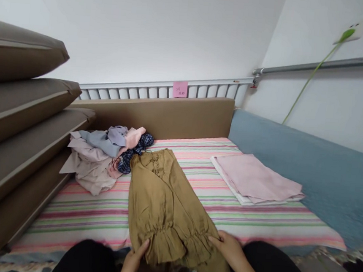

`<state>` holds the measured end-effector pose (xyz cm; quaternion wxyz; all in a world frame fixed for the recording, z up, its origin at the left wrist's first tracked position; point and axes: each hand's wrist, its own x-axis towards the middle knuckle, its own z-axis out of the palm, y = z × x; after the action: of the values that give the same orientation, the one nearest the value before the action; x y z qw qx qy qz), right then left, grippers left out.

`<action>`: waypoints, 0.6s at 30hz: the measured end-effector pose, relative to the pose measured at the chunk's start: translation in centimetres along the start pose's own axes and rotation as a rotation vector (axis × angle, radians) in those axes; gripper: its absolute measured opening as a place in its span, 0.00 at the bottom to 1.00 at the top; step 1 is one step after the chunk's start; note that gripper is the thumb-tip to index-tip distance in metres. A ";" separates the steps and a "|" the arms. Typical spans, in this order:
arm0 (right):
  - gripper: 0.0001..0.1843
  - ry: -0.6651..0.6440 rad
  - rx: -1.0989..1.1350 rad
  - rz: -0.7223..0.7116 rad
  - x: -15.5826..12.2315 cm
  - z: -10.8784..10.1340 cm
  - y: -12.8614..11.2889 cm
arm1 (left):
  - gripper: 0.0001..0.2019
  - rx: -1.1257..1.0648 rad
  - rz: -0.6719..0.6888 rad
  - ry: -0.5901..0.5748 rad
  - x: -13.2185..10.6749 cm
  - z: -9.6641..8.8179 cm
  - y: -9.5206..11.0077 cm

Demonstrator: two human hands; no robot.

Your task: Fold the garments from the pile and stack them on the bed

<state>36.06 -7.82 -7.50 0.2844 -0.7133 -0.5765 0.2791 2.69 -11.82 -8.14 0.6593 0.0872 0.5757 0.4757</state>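
An olive-brown garment (166,194) lies stretched out across the bed, with a tie and small buttons near its far end and two gathered, ruffled ends close to me. Whether it is a pair of trousers or a blouse I cannot tell. At its near left corner, my left hand (134,259) pinches the ruffled edge between thumb and fingers. My right hand (230,247) grips the right side just above the other ruffle. The lowest part of the cloth hangs over the bed's front edge between my dark-clothed knees (88,261).
A rumpled clothes pile (100,158) touches the garment's far left side. Folded pink and white cloths (257,176) lie to the right on the striped sheet (244,217). Stacked brown cushions (20,126) rise at left; a blue bolster (297,150) borders the right. A green cord (312,75) hangs from the wall socket.
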 end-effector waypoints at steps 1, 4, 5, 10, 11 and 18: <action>0.15 -0.051 0.076 0.009 -0.1 0.0 0.0 | 0.29 0.001 -0.024 -0.006 -0.3 0.3 0.0; 0.19 -0.171 0.354 0.033 -0.8 -0.2 -0.2 | 0.32 -0.026 -0.052 -0.043 -1.0 0.9 -0.3; 0.21 -0.198 0.431 0.044 -1.1 -0.2 -0.3 | 0.32 -0.045 -0.048 -0.062 -1.2 1.0 -0.4; 0.28 -0.381 0.702 0.110 -2.6 -0.7 -1.6 | 0.29 -0.053 -0.038 -0.151 -2.6 1.1 -0.5; 0.28 -0.406 0.737 0.133 -2.9 -1.0 -1.9 | 0.29 -0.029 -0.036 -0.151 -3.1 1.0 -0.3; 0.28 -0.465 0.919 0.261 -4.2 -3.1 -3.5 | 0.25 0.020 -0.026 -0.141 -5.9 0.8 1.1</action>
<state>35.28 -11.64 -2.56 0.3953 -0.5003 -0.3488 0.6869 3.45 -15.19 -3.16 0.7034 0.1195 0.5337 0.4540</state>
